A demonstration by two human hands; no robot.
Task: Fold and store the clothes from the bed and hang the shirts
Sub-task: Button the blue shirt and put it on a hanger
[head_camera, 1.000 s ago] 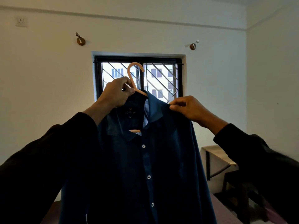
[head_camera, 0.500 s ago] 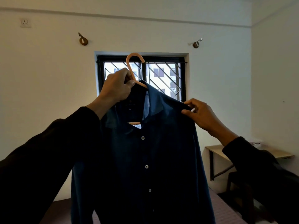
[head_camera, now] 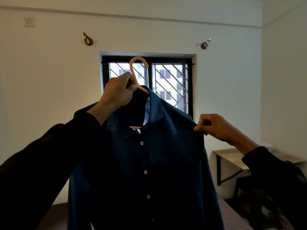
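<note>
A dark blue buttoned shirt hangs in front of me on a peach plastic hanger, held up before the window. My left hand grips the hanger's neck just below the hook, at the shirt's collar. My right hand pinches the fabric at the shirt's right shoulder, out at the sleeve seam. The shirt's front faces me, with several white buttons down the placket. Its lower part runs out of view.
A barred window sits in the far wall, with a wall hook on the left above it and another wall hook on the right. A wooden desk stands at the right wall. The bed's edge shows below.
My right hand slid from near the collar outward and down along the shoulder to the sleeve seam. The shirt and hanger stayed raised in my left hand.
</note>
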